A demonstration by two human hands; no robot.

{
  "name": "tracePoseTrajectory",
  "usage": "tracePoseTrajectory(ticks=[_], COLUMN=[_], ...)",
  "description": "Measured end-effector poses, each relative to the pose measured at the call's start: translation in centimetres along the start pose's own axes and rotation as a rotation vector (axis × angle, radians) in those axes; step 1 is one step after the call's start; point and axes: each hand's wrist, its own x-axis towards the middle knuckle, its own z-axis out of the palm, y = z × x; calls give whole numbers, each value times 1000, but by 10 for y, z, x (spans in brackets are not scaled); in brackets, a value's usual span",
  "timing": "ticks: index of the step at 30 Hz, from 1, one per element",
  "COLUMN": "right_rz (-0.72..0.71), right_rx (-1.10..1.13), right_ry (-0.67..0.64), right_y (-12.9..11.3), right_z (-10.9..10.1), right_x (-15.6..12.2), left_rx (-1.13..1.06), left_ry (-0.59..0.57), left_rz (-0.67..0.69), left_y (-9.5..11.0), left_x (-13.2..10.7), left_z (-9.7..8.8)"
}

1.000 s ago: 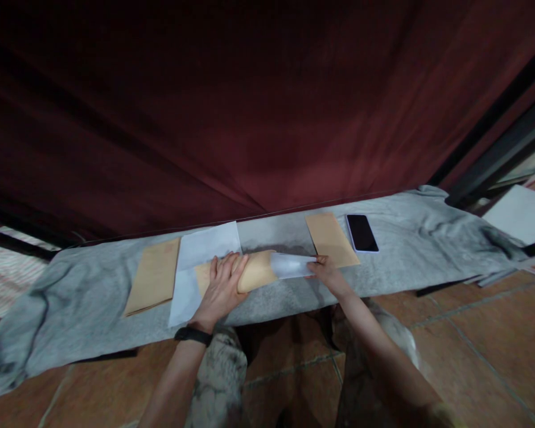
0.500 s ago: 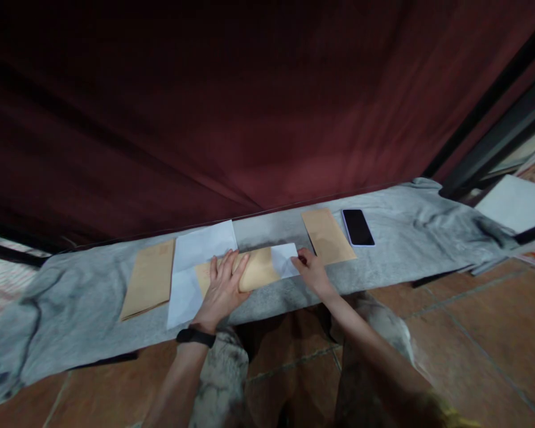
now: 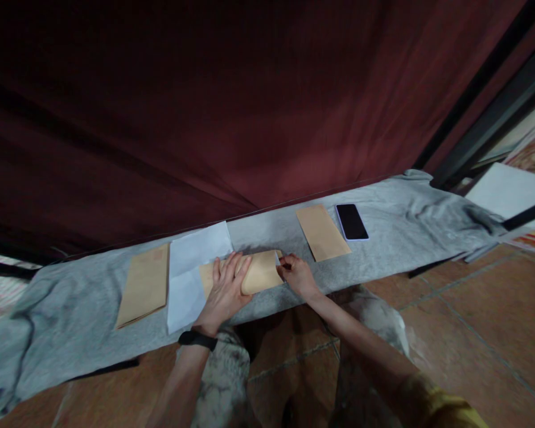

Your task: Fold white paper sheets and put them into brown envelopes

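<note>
Under the spread fingers of my left hand (image 3: 227, 291) lies a brown paper envelope (image 3: 264, 272), pressed down on the cloth. Its open end faces right and bulges a little. My right hand (image 3: 299, 277) is closed at that end, pinching the white folded paper (image 3: 277, 260), of which only a small corner shows; the rest is inside the envelope. White paper sheets (image 3: 185, 285) lie partly beneath the envelope's left end and my left hand.
A grey cloth (image 3: 84, 321) covers the long narrow surface. Brown envelopes (image 3: 143, 285) are stacked at left, and another brown envelope (image 3: 323, 233) lies at right beside a phone (image 3: 352, 222). A dark red curtain (image 3: 249, 119) hangs behind.
My right hand has moved left, pushing the white folded paper into the envelope, so much less of it sticks out. My left hand stays pressed on the envelope. The view has shifted slightly.
</note>
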Motion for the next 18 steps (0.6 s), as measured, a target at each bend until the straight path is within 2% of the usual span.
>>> tracePoseTrajectory(ticks=[7, 13, 18], right_rz=[62, 86, 70], right_rx=[3, 92, 77], right_ry=[41, 144, 121], right_y=[-2, 3, 9], right_z=[6, 14, 17], right_x=[-2, -5, -2], left_rx=[-24, -32, -30], left_ry=[-16, -17, -14], left_rz=[-7, -7, 2], left_y=[1, 2, 1], left_x=[1, 1, 1], left_z=[0, -2, -1])
